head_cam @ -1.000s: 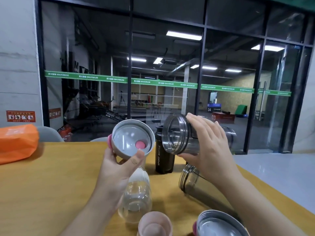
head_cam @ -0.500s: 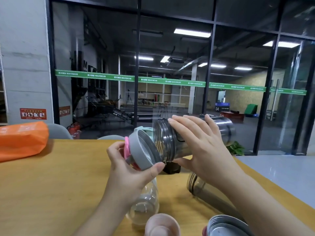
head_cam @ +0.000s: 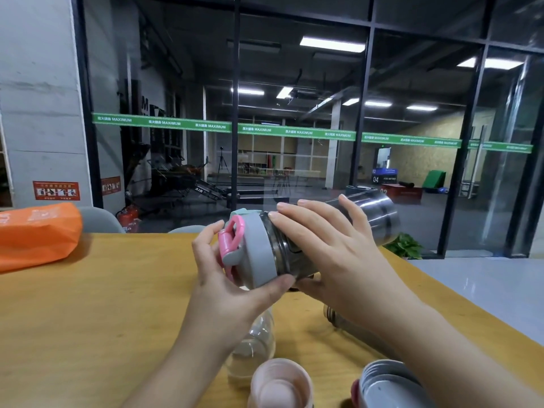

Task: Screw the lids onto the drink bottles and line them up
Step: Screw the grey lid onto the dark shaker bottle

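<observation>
The lid (head_cam: 259, 248) has been seated on the bottle (head_cam: 374, 213), gripped by left hand (head_cam: 232, 290) and right hand (head_cam: 332, 254); smooth, light, best held mid-body.

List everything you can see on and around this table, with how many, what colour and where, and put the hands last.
Smoky bottle: one, dark clear, held sideways above the table.
Grey lid: one, grey with pink loop, on the held bottle's mouth.
Clear bottle: one, colourless, lying under the left wrist.
Second smoky bottle: one, lying under the right forearm.
Pink lid: one, pale pink, near edge.
Spare grey lid: one, near edge, right.
Orange bag: one, far left.
Table: one, yellow wood.
Left hand: grips the grey lid.
Right hand: holds the smoky bottle.
</observation>
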`<state>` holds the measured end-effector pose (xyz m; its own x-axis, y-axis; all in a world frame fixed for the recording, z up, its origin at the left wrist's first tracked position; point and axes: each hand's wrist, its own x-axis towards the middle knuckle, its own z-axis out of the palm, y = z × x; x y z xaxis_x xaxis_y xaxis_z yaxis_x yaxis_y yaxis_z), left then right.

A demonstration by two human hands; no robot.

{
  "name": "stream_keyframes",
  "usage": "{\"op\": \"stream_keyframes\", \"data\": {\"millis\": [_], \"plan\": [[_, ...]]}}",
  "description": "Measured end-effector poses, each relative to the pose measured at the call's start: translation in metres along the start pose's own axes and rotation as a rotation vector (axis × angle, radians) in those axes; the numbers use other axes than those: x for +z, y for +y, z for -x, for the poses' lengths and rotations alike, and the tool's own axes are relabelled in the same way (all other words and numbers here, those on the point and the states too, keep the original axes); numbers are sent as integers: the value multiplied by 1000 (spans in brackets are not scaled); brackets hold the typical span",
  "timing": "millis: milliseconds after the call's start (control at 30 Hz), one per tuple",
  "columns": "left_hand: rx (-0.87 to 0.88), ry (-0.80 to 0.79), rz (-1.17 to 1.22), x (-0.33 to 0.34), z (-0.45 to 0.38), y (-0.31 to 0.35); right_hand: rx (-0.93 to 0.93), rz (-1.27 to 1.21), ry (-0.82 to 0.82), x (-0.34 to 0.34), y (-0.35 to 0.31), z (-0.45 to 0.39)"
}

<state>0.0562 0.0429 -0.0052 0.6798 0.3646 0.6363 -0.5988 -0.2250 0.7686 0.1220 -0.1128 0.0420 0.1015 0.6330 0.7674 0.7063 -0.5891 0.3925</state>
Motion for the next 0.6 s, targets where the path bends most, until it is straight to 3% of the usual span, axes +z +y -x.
{"op": "stream_keyframes", "data": {"millis": [300,467,600], "plan": [[23,-3,61,-1,-1,0,-25,1,27,2,-10,1],[50,26,80,-2,-1,-2,-84,-14,-71,-1,-3,2],[36,76,94,-5,-4,-3,14,-87,-145,-10,16,9]]}}
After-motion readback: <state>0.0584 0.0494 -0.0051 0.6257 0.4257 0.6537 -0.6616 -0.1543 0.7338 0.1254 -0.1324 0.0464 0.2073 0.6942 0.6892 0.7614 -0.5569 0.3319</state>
